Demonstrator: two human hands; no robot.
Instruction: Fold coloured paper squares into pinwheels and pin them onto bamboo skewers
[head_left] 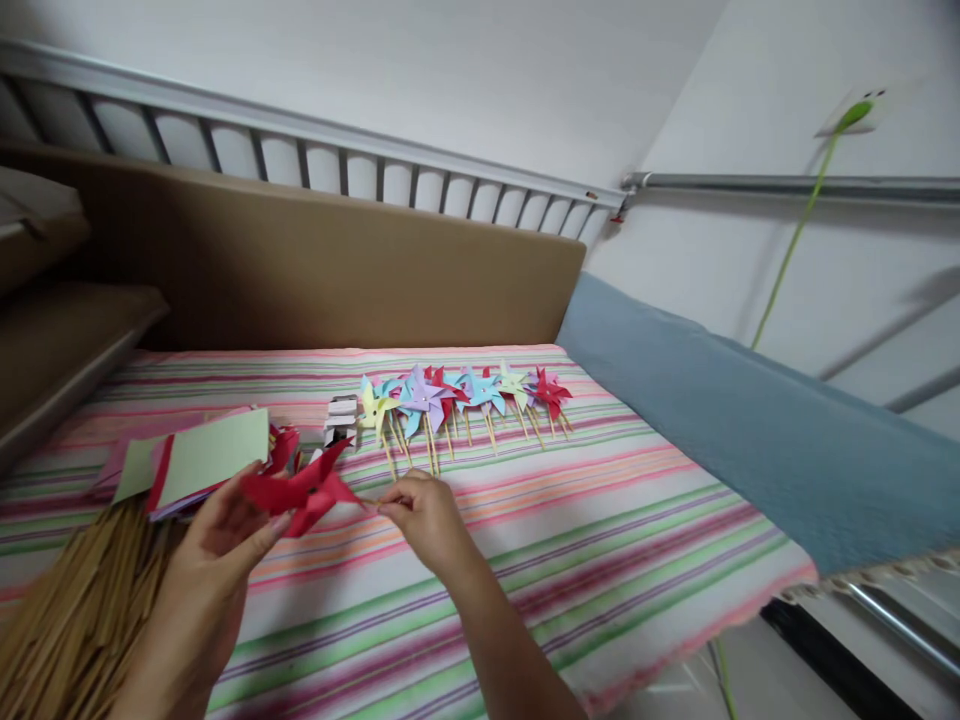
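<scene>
Under everything I have the striped cloth [637,560], with a bundle of wooden sticks [97,600] at near left, a row of multicoloured pinwheels [424,402] lying farther off, and a stack of coloured paper [217,455] at left. Above the cloth, my left hand [202,570] pinches a blade of the red paper pinwheel [324,505] between fingers and thumb, while my right hand's [427,520] fingers pinch its thin stick [370,502].

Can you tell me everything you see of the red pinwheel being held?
The red pinwheel looks like folded paper, with pointed blades around a dark centre. It is held at an angle above the striped cloth. The left-hand grip holds it at one side; at the other, the right-hand grip pinches its thin stick. The stick's far end is hidden.
</scene>
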